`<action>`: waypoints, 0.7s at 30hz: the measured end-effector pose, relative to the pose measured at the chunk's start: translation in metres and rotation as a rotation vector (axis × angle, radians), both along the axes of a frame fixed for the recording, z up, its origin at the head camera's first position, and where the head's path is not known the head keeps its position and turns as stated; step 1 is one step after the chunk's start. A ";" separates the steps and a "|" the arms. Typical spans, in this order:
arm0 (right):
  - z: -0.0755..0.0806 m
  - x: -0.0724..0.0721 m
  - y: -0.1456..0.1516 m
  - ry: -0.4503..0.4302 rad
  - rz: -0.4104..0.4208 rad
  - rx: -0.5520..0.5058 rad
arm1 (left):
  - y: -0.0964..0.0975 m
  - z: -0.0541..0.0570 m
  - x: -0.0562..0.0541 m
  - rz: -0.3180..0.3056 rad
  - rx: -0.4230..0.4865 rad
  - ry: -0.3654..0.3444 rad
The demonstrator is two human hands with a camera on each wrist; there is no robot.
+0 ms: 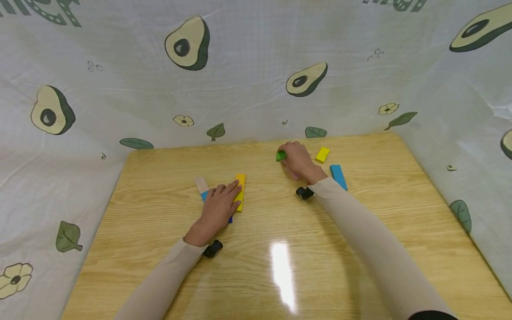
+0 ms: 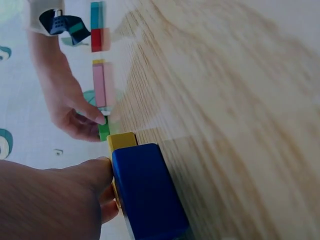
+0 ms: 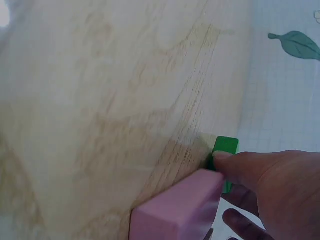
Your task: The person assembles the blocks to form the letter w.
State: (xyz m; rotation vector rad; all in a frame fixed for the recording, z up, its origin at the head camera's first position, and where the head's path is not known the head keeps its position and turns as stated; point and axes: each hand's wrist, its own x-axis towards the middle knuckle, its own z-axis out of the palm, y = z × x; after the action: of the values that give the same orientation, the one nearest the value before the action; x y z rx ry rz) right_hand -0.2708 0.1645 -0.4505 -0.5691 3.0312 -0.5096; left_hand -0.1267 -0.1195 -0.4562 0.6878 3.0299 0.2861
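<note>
In the head view my left hand [image 1: 218, 206] lies over a group of wooden blocks, its fingertips touching a yellow block [image 1: 240, 206] that lines up with an orange-yellow block [image 1: 241, 178]. Partly beneath that hand are a pale block [image 1: 202, 183], a light blue block [image 1: 204, 196] and a dark blue block [image 2: 145, 190]. My right hand [image 1: 298, 159] pinches a green block [image 3: 226, 145] between thumb and fingers near the table's far edge. A pink block [image 3: 175, 210] lies close by the right hand, mostly covered by it in the head view.
Right of the right hand lie another yellow block [image 1: 322, 154] and a blue block [image 1: 338, 176]. A red block [image 2: 96, 41] shows in the left wrist view. An avocado-print cloth [image 1: 248, 102] rises behind the wooden table [image 1: 256, 266].
</note>
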 end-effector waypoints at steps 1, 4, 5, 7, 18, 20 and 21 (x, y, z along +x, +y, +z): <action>0.000 0.001 -0.002 -0.001 0.003 -0.006 | 0.000 0.000 0.000 0.000 0.000 0.000; 0.001 0.006 -0.008 -0.007 0.020 -0.024 | 0.000 0.000 0.000 -0.001 0.006 0.001; 0.002 0.007 -0.010 -0.008 0.030 -0.026 | 0.000 0.000 0.000 -0.001 0.009 0.001; 0.002 0.012 -0.017 -0.016 0.048 -0.039 | -0.001 0.000 0.000 -0.001 0.016 -0.001; 0.002 0.026 -0.055 -0.003 0.152 -0.053 | -0.001 -0.003 -0.001 0.000 0.001 -0.014; 0.001 0.026 -0.060 0.002 0.160 -0.050 | -0.001 -0.002 -0.002 -0.001 0.000 -0.004; 0.001 0.026 -0.062 0.003 0.163 -0.048 | -0.002 -0.002 -0.001 0.000 0.001 -0.005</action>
State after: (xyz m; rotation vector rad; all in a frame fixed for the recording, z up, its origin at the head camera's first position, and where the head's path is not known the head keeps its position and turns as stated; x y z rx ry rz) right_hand -0.2444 0.1024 -0.4496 -0.8119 2.9482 -0.5746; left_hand -0.1281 -0.1211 -0.4582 0.6860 3.0248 0.2886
